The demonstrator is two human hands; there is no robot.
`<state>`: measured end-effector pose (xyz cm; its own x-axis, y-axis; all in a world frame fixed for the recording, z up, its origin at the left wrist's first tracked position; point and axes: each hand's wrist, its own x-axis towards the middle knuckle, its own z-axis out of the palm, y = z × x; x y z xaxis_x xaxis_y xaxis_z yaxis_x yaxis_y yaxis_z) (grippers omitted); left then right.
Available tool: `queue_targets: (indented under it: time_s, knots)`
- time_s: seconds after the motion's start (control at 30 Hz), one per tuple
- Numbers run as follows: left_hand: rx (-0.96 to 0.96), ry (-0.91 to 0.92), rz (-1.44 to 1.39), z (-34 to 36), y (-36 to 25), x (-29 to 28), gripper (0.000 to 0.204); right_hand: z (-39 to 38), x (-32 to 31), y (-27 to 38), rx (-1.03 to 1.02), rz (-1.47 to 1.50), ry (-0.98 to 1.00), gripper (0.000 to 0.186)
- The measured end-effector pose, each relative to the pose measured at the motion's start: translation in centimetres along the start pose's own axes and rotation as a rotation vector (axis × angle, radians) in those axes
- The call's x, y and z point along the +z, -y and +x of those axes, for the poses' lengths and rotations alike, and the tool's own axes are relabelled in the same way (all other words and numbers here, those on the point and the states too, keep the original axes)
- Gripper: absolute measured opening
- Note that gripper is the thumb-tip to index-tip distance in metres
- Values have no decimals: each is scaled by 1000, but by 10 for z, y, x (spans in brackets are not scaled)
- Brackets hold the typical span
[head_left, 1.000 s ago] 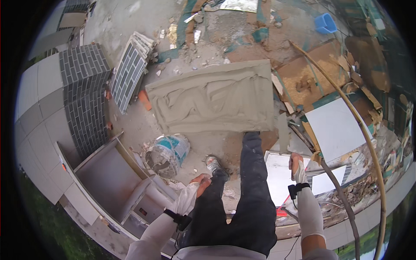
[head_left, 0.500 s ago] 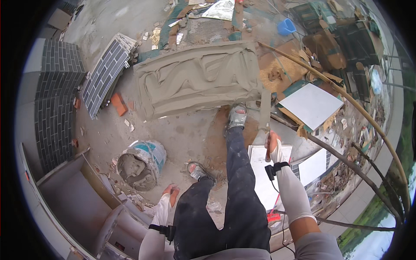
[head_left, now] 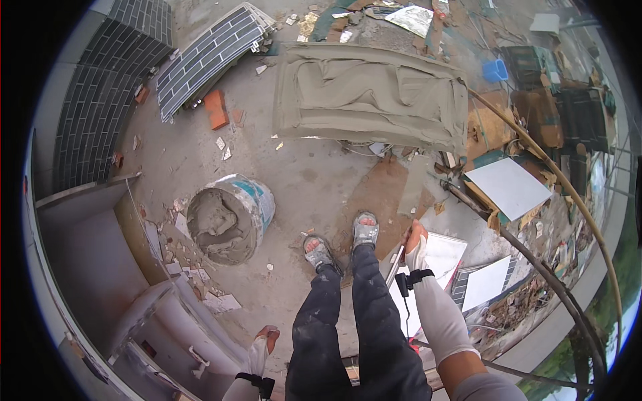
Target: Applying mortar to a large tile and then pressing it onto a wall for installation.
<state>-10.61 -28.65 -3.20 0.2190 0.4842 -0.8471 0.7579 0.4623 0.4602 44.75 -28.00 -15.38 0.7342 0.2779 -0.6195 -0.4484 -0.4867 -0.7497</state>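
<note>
My right hand (head_left: 414,237) is closed on a long, mortar-coated trowel (head_left: 413,184), held low beside my right leg over white tiles (head_left: 447,257). At my left side, my left hand (head_left: 268,337) hangs with loosely curled fingers and holds nothing visible. Between it and the trowel are my two sandaled feet on the dusty floor. A white and blue bucket (head_left: 261,200) of grey mortar stands to their left. Farther ahead lies a rectangular board or tile (head_left: 371,97) coated with thick mortar in wavy ridges.
Brick-patterned tiles (head_left: 207,57) form a stack near a brick-patterned wall (head_left: 110,100); an orange brick (head_left: 216,110) lies nearby. On the right are long poles (head_left: 555,167), cardboard, a blue container (head_left: 495,70), a white tile (head_left: 508,188) and rubble. A broken cabinet (head_left: 87,247) stands at the left.
I have stepped back: my right foot has left the coated board and stands beside my left. The board now sits farther ahead, and both hands are lower in view.
</note>
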Motion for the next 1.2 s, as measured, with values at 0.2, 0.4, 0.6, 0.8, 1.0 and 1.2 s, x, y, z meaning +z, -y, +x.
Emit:
queue_targets:
  time_s: [0.2,0.4,0.6,0.8,1.0,1.2]
  knots:
    - [-66,-103,-71,15,-62,4,32,-34,59,55,-283,-472,264,31]
    - [-41,-157,-191,31,-153,-8,38,22,137,47,-600,-759,523,38]
    - [-21,-155,-134,32,-126,1,38,47,226,28,-810,-1029,473,36]
    - [-16,-36,-119,21,-101,-3,41,-4,211,72,-839,-1166,543,32]
    - [25,-46,-202,27,-81,-62,41,-56,263,205,-961,-1375,499,32]
    - [49,-129,-339,23,-27,-111,37,-106,347,208,-802,-1401,776,40]
